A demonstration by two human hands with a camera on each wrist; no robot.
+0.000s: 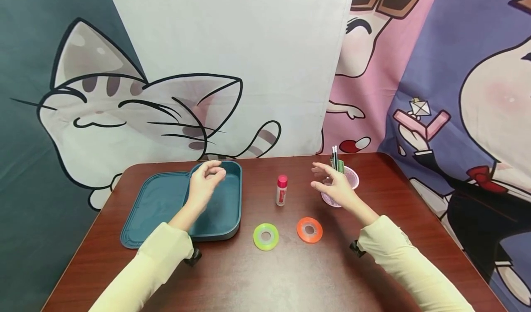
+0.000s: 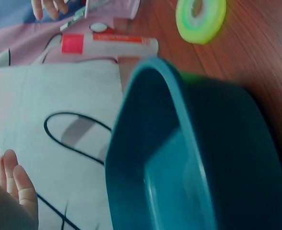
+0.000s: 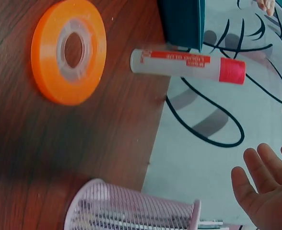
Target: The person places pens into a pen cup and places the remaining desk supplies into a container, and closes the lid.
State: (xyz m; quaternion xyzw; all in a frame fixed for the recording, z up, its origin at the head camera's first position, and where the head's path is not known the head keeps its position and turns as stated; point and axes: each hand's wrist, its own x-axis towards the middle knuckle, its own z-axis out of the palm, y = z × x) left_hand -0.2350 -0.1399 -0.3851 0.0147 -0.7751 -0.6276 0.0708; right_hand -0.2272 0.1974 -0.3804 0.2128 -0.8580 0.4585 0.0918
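Note:
My left hand [image 1: 202, 185] hovers over the teal box [image 1: 228, 213], fingers loosely bent and holding nothing. Flat beside that box, on its left, lies a teal lid [image 1: 159, 206]. On the right, my right hand [image 1: 337, 187] is raised in front of the pink mesh pen cup [image 1: 353, 177], partly hiding it; its fingers are relaxed and bare. White-tipped pens [image 1: 334, 154] stick up from the cup. Between the hands a glue stick [image 1: 281, 193] with a red cap stands upright. Nearer me lie a green tape roll [image 1: 257, 237] and an orange tape roll [image 1: 316, 236].
Everything stands on a dark reddish wood table [image 1: 274, 279] with rounded far corners. Right behind its far edge hangs a cloth backdrop [image 1: 265, 49] printed with a cartoon cat and figures. A small dark camera [image 1: 193, 257] sits under the left wrist.

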